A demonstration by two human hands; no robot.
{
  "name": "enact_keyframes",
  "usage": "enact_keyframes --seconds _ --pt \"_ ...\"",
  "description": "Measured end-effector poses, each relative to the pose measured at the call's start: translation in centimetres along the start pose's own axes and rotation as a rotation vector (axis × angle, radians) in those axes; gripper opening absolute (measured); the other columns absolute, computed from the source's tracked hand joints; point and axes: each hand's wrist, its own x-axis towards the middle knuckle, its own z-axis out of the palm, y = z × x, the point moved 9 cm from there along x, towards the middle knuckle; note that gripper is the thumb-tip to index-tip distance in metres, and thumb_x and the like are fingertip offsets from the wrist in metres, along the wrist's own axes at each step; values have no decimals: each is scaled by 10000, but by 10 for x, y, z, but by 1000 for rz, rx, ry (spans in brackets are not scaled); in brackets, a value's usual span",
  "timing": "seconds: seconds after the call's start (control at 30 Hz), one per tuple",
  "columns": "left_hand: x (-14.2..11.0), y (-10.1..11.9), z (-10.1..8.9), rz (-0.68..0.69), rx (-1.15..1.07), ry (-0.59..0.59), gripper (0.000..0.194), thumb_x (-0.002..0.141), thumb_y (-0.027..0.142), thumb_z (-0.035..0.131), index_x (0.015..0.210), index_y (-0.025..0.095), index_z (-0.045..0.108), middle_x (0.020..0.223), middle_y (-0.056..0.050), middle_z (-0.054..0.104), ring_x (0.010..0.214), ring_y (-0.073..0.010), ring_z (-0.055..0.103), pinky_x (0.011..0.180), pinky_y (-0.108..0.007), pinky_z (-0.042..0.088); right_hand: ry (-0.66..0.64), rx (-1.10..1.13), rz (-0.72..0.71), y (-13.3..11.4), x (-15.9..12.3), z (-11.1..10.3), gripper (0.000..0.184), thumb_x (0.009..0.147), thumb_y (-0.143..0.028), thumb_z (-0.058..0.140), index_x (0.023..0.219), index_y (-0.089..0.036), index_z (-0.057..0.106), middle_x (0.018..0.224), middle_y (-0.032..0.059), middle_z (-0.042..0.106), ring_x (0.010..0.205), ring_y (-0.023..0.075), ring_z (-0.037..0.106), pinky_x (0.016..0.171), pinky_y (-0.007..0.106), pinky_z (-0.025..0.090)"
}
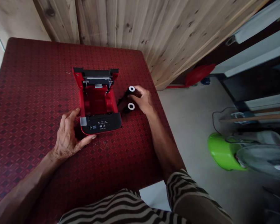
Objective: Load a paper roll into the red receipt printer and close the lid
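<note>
A small red-and-black label printer (100, 105) stands on the table with its lid (96, 77) raised, showing a red inner bay. My left hand (68, 133) grips its near left corner, fingers along the side and thumb at the front edge. To the printer's right lie two black ribbon rolls with white cores, a far roll (130, 90) and a near roll (130, 107), with dark ribbon between them. My right hand (143, 98) is closed on the far roll, thumb and forefinger at its right end. The printer's front panel carries small white markings and a grey sticker (83, 121).
The table (37, 81) has a red patterned cover and ends against a wooden plank wall (121, 25). Beyond its right edge, the floor (184, 112) holds a bright green tub (224, 152), a cable and a blurred clear plastic thing.
</note>
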Motion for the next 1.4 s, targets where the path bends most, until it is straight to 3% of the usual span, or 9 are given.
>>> enact_keyframes --seconds 0.17,0.33,0.43,0.57,0.63,0.73,0.9,1.1,1.4 --pt "1 0 -2 11 -53 -14 984 961 785 659 1712 259 303 1446 -171 611 1264 -395 644 1030 -606 610 52 92 -10 -23 -14 -27 308 888 -408 747 1145 -244 701 1195 62 808 1145 246 743 1060 464 584" --pt "2 8 -26 -12 -59 125 981 942 829 630 1691 259 354 1457 -195 597 1301 -421 586 1087 -653 538 -3 207 -83 -100 -53 -59 367 854 -476 846 1142 -300 701 1126 34 792 1041 256 759 932 431 633" --pt "5 31 -45 7 -49 195 1035 877 888 676 1661 264 415 1387 -154 645 1245 -389 607 1077 -601 531 -184 199 -154 -150 -73 -45 340 864 -450 858 1142 -303 730 1011 8 772 890 213 739 783 352 617" --pt "16 63 -47 -14 -64 74 897 1002 860 505 1636 236 388 1282 -131 713 1141 -327 689 1010 -533 545 -367 86 -253 -184 -78 -6 268 892 -389 823 1125 -281 747 946 -10 776 813 190 714 746 329 589" --pt "19 71 -45 -35 -59 43 659 1072 706 564 1528 235 503 1139 -85 754 1008 -270 721 932 -461 554 -372 -42 -308 -190 -72 11 236 908 -334 786 1130 -260 752 999 11 802 849 206 721 805 355 593" --pt "20 71 -44 -55 -48 70 503 1098 537 630 1480 220 551 1072 -57 760 930 -232 719 882 -411 552 -362 -236 -389 -196 -60 31 208 934 -246 735 1140 -227 758 1093 55 818 940 237 732 896 388 578" --pt "21 79 -36 115 71 94 226 1069 343 695 1257 219 678 1090 -78 732 933 -241 656 818 -402 520 -471 -515 -390 -206 -48 59 172 977 -163 665 1128 -180 745 1139 106 810 1062 274 727 961 398 538" --pt "25 77 -27 48 138 -1 408 1088 480 624 1354 174 673 1151 -144 690 997 -303 616 817 -463 510 -627 -782 -292 -212 -41 83 257 992 -69 586 1186 -96 753 1200 200 793 1139 339 748 938 421 541" --pt "25 69 -21 -13 187 -38 417 1070 494 628 1362 203 683 1219 -160 639 1006 -316 587 865 -488 526 -702 -872 -233 -201 -27 110 373 1025 -46 491 1250 -68 787 1245 240 796 1144 359 773 848 414 565"
